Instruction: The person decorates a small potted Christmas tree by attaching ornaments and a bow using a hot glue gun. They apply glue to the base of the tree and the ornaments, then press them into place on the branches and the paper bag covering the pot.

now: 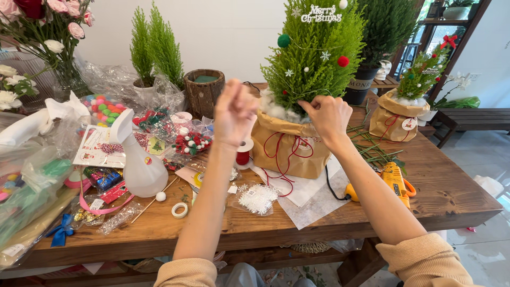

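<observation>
Head view shows the right hand (328,118) with fingers pinched into the small tree (313,50) at frame centre, left hand (234,112) raised, fingers curled shut, above the counter (425,180).

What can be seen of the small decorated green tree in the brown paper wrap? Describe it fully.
The small decorated green tree in the brown paper wrap stands upright on the wooden table. Red, green and white balls, snowflakes and a white lettered topper hang in its bushy foliage. White fluff covers its base; red string loops over the crumpled paper. The right hand touches its lower branches; the left hand hovers beside it.
</observation>
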